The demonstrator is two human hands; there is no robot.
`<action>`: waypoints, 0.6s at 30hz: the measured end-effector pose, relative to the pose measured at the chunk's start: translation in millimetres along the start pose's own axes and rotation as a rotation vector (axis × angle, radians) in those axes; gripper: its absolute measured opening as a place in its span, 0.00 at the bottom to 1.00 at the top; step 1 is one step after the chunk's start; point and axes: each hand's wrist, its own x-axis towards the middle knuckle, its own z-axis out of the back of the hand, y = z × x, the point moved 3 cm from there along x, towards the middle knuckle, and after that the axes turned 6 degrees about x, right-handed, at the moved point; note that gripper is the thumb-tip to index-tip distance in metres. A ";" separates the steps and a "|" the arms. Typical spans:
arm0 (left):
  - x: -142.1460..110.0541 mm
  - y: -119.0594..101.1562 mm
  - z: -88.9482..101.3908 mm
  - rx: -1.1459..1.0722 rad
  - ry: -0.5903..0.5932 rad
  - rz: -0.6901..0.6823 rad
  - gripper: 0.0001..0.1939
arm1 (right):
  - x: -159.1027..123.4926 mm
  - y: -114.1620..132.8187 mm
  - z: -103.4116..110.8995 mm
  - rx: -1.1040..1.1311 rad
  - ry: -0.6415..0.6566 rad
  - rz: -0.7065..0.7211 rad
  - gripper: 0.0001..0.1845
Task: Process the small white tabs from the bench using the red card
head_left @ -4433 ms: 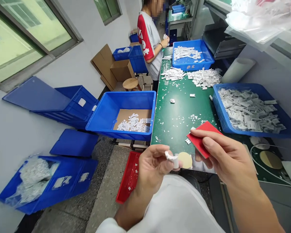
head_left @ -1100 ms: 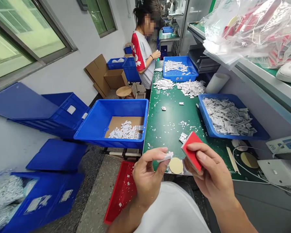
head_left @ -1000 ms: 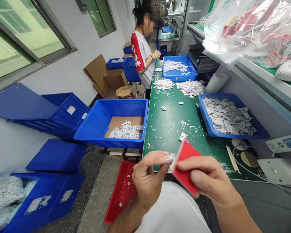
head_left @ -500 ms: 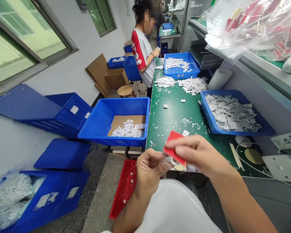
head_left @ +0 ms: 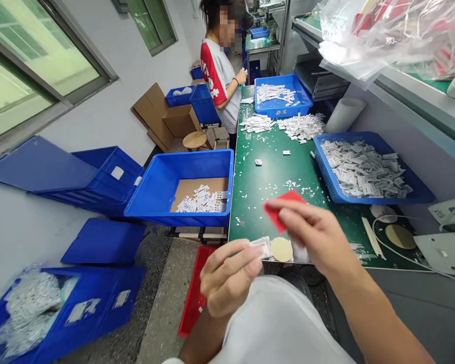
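My left hand (head_left: 231,278) is closed, pinching a small flat white plastic piece (head_left: 264,246) near the front edge of the green tabletop (head_left: 267,187). Between the fingers of my right hand (head_left: 318,232) is a thin red square pad (head_left: 282,210), tilted above the table. The two hands are apart, and the pad does not touch the white piece. Just right of the white piece, a round yellowish disc (head_left: 281,249) lies at the table's edge.
At right stands a blue basket (head_left: 420,194) heaped with white pieces. A blue tub (head_left: 178,220) with white parts adjoins the table's left side; a red tray (head_left: 191,303) lies below. Farther back, a co-worker (head_left: 222,76) stands by a blue tray (head_left: 284,112) and loose white piles (head_left: 301,126).
My right hand has lifted the red pad up and away from the white piece. My left hand has moved slightly left and down and turned, showing the piece and disc more fully.
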 end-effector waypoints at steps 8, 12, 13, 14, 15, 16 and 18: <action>-24.5 -1.0 6.8 -0.110 -0.166 0.286 0.17 | 2.6 -3.0 -5.4 0.055 -0.003 0.012 0.19; -14.9 -3.1 -8.0 -0.481 -0.232 0.601 0.10 | 4.2 -9.0 -9.7 0.033 0.155 0.005 0.20; -12.0 -3.5 -11.8 -0.599 -0.249 0.698 0.09 | 5.6 -10.9 -6.6 0.015 0.073 0.019 0.19; -9.6 -3.6 -15.1 -0.697 -0.258 0.794 0.09 | 6.6 -13.0 -2.9 0.005 -0.027 0.025 0.19; -8.0 -3.6 -17.8 -0.768 -0.259 0.876 0.09 | 6.7 -14.7 -0.4 0.006 -0.088 0.023 0.19; -7.0 -3.3 -19.9 -0.815 -0.253 0.944 0.10 | 6.0 -16.1 0.3 0.013 -0.093 0.013 0.19; -6.4 -1.8 -22.2 -0.869 -0.246 1.022 0.11 | 2.3 -15.6 -1.5 0.039 -0.002 0.000 0.19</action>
